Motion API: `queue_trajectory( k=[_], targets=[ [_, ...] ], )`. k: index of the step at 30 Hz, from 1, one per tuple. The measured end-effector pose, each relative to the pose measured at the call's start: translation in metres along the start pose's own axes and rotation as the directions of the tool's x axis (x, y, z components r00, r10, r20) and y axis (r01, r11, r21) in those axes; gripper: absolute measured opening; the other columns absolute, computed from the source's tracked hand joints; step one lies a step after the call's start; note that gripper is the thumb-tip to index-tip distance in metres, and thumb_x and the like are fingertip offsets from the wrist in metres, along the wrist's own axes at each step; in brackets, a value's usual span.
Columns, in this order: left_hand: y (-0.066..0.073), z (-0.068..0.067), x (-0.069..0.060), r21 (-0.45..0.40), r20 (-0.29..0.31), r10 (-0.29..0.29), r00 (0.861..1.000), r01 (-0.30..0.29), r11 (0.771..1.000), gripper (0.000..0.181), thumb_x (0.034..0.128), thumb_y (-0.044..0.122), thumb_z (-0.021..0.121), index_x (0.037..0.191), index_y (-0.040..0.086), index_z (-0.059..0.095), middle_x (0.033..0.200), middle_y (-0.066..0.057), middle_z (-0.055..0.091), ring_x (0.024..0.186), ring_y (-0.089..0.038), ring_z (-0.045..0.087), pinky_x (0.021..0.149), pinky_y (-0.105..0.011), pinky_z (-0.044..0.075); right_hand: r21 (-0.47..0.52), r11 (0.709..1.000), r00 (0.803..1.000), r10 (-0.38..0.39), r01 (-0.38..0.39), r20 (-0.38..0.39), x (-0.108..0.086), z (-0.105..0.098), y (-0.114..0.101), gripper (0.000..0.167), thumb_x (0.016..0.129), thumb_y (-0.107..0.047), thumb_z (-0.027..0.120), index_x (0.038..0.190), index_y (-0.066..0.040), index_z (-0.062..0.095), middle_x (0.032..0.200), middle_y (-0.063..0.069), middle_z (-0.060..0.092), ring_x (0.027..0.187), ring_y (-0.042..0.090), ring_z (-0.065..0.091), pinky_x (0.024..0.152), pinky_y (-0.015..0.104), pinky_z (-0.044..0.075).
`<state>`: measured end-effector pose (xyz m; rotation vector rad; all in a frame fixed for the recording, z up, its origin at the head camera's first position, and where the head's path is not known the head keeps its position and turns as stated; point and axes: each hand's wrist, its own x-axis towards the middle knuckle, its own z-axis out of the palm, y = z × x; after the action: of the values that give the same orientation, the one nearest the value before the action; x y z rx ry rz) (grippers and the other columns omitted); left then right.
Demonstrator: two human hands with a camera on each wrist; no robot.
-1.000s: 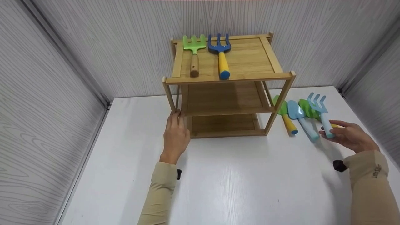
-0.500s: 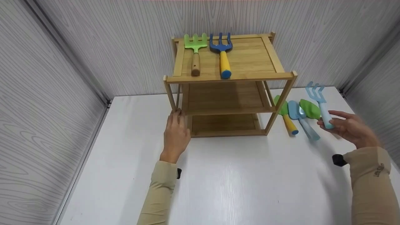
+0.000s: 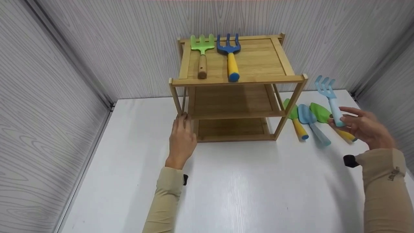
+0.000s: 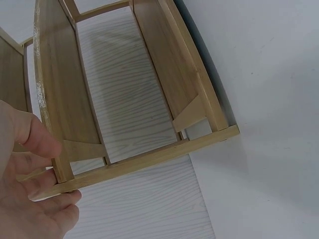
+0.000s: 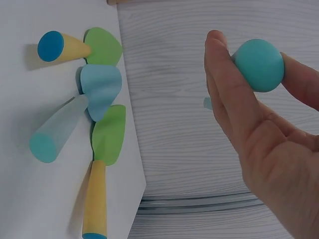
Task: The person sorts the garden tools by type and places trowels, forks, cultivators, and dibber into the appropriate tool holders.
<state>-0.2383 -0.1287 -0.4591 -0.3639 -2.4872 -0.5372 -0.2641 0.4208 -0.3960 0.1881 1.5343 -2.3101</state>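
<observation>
My right hand (image 3: 368, 129) pinches the handle of a light blue three-pronged hand rake (image 3: 335, 111), its prongs pointing up and away, raised above the table. In the right wrist view the round turquoise handle end (image 5: 259, 65) shows between thumb and fingers. Below lie a green trowel (image 3: 320, 113) with yellow handle, a light blue trowel (image 3: 307, 115), and another green trowel (image 3: 300, 128) with yellow handle. At the wooden shelf's (image 3: 239, 114) left front post, my left hand (image 3: 182, 139) grips the frame by the middle tier; the left wrist view shows thumb and fingers (image 4: 37, 181) around it.
On the shelf's top tier lie a green hand rake (image 3: 202, 61) with wooden handle and a blue hand rake (image 3: 232, 63) with yellow handle. The white table (image 3: 239, 181) extends in front. Wood-patterned panels (image 3: 136, 48) close off the back and both sides.
My right hand has lifted the light blue hand rake up and away from the trowels, uncovering the right green trowel and its yellow handle. The left hand stays on the shelf post.
</observation>
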Motion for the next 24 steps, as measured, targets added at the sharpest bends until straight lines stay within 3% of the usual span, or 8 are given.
queue_trajectory(
  k=[10,18,24],
  targets=[
    [0.001,-0.001,0.000,-0.006,-0.006,-0.008,1.000,0.008,1.000,0.049,0.0874,-0.009,0.061,0.135,-0.015,0.052,0.136,-0.029,0.050,0.130,-0.047,0.047,0.106,-0.050,0.046,-0.088,0.992,0.996,-0.084,0.086,0.017,-0.005,0.018,-0.008,0.031,0.100,0.011,0.050,0.117,-0.013,0.062,0.106,0.013,0.067,0.095,0.028,0.074,0.082,0.036,0.060],
    [0.001,-0.002,0.000,0.002,0.014,-0.011,1.000,0.011,1.000,0.051,0.0870,-0.011,0.061,0.137,-0.017,0.049,0.137,-0.031,0.048,0.132,-0.050,0.044,0.109,-0.056,0.040,-0.072,0.983,0.984,-0.166,0.170,0.068,-0.006,0.032,-0.013,0.034,0.099,0.014,0.049,0.119,-0.009,0.065,0.108,0.016,0.071,0.095,0.029,0.074,0.080,0.037,0.061],
    [0.001,0.000,0.001,-0.007,0.010,-0.014,1.000,0.014,1.000,0.050,0.0879,-0.010,0.060,0.137,-0.017,0.050,0.138,-0.030,0.048,0.131,-0.049,0.045,0.107,-0.056,0.043,-0.156,0.969,0.981,-0.195,0.193,0.000,-0.006,0.044,-0.020,0.031,0.099,0.009,0.054,0.119,-0.011,0.066,0.109,0.011,0.069,0.096,0.026,0.074,0.082,0.035,0.060]
  ],
)
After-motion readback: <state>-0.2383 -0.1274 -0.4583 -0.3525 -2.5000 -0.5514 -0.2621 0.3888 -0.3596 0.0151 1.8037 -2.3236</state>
